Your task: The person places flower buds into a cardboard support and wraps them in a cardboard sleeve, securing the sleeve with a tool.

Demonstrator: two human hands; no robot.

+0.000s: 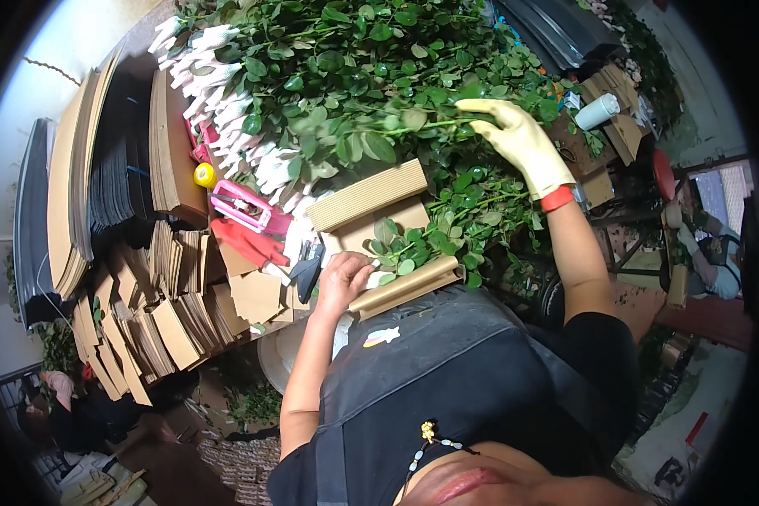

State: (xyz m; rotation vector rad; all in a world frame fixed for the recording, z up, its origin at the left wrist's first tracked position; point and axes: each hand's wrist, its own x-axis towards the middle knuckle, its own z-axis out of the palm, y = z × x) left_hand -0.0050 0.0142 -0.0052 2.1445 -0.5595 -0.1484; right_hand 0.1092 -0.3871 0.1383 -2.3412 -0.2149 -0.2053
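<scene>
My right hand (522,142) wears a pale yellow rubber glove. Its thumb and fingers pinch a green leafy stem (433,124) above a large heap of leafy cut stems (354,57). Bare, my left hand (343,278) rests at the left end of an open corrugated cardboard wrapper (370,196). Its fingers are around a white-wrapped flower head (374,278), partly hidden by them. Leafy stems (417,250) lie in the wrapper, between its raised far side and the rolled near edge. White-sleeved flower heads (218,95) line the heap's left side.
Left of the wrapper lie a black stapler (308,272), a red cloth item (246,242), a pink tape dispenser (243,205) and a yellow tape roll (204,175). Cardboard stacks (177,329) fill the table's left. A white cylinder (598,112) lies right. Other people (711,253) are at both sides.
</scene>
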